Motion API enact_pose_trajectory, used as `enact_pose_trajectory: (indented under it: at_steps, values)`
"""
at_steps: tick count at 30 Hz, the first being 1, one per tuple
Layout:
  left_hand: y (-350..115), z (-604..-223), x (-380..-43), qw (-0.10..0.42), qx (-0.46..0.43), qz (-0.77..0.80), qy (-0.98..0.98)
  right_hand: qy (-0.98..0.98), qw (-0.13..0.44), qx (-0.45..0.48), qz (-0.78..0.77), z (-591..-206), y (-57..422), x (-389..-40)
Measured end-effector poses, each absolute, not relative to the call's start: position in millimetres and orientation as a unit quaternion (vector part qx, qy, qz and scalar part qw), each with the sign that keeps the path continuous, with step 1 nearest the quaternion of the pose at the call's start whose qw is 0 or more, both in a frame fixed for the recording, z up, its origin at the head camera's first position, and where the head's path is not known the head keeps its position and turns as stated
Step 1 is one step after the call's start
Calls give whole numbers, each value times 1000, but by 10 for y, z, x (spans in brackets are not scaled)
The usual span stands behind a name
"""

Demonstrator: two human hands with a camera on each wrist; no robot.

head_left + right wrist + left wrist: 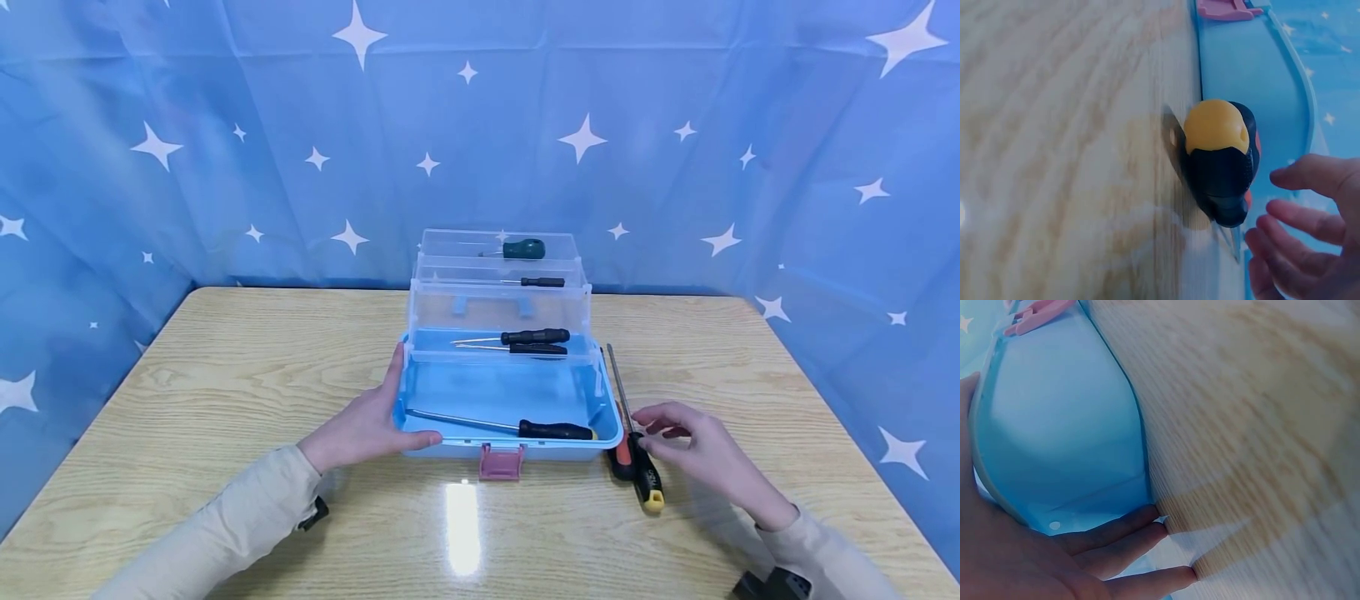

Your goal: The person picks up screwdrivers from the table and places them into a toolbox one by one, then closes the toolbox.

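Left hand (367, 427): spread wide, touches box (562, 454) at its right | right hand (705, 450): loosely curled, empty — yellow-tipped driver (647, 473), red driver (623, 454) just left

Bare tabletop (772, 400) gives the right hand (707, 450) room to come in from the right to the yellow-ended screwdriver (648, 475), but the red-and-black screwdriver (621, 457) lies close along its other side, with the toolbox (498, 387) wall just past that; overlap hides whether a finger fits between. From above, the box's middle lies open behind the black-handled screwdriver (555, 430), while raised clear trays (487, 312) obstruct the rear and the left hand (366, 425) occupies the near left corner.
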State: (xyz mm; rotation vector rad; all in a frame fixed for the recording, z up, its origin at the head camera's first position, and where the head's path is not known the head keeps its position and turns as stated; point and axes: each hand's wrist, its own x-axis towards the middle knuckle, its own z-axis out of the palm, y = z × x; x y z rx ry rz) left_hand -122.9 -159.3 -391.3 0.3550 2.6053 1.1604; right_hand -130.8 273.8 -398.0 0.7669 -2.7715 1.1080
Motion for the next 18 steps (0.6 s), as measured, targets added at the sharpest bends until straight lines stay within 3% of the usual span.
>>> enact_pose_trajectory:
  at_steps: [18]
  values:
    - [-1600, -3901, -1222, 135, 129, 400, 897, -910, -38, 206, 357, -4071, 2730, -1141]
